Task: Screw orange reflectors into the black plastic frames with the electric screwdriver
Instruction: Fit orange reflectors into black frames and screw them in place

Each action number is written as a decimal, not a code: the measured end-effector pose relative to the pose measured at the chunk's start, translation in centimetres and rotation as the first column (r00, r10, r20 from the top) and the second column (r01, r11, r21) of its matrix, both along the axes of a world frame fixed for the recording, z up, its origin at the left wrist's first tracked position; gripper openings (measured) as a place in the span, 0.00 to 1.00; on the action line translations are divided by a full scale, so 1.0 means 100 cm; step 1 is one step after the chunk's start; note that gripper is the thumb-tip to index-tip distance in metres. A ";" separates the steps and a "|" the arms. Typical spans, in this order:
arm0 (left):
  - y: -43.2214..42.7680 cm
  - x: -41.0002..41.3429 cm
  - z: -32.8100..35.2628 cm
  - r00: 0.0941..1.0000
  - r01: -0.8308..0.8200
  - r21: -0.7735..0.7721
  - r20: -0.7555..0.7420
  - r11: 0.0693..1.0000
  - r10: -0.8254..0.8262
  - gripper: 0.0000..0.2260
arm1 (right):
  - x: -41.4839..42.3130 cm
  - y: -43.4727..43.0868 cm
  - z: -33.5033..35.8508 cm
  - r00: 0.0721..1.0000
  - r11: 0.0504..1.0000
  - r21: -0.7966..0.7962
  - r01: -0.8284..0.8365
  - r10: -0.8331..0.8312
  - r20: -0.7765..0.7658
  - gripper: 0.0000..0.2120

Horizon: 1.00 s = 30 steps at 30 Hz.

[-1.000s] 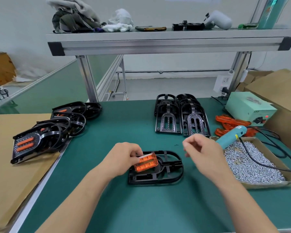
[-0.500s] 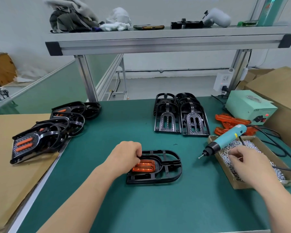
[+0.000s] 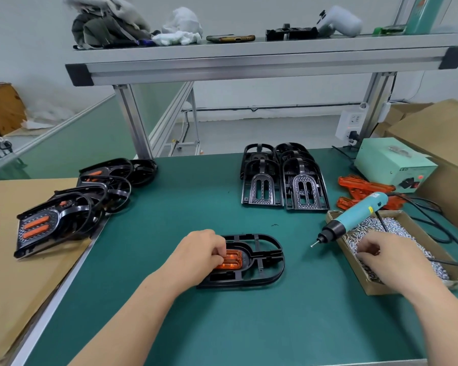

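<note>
A black plastic frame lies flat on the green mat in front of me. An orange reflector sits in its left half. My left hand rests over that end, its curled fingertips holding the reflector down. To the right, my right hand reaches into a cardboard box of small silver screws, fingers curled down into the pile. The teal electric screwdriver lies across the box's near-left edge with its bit pointing left; neither hand touches it.
Empty black frames are stacked at the back centre; frames with reflectors pile up at the left on a cardboard sheet. Loose orange reflectors, a green power unit and the screwdriver cable crowd the right.
My left hand lowered the tilted reflector flat into the frame. My right hand moved from above the frame to the right and down into the screw box.
</note>
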<state>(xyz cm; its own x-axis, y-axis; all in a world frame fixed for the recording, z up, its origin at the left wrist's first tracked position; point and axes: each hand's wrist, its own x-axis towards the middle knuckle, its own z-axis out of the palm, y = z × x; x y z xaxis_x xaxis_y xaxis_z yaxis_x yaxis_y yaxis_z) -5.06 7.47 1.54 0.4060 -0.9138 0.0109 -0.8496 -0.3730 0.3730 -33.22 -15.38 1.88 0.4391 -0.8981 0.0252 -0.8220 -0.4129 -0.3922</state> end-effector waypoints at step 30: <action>-0.009 -0.032 0.015 0.728 -0.369 -0.313 -0.682 0.875 0.063 0.08 | 0.009 0.015 0.020 0.855 0.996 -0.043 0.083 -0.049 0.517 0.11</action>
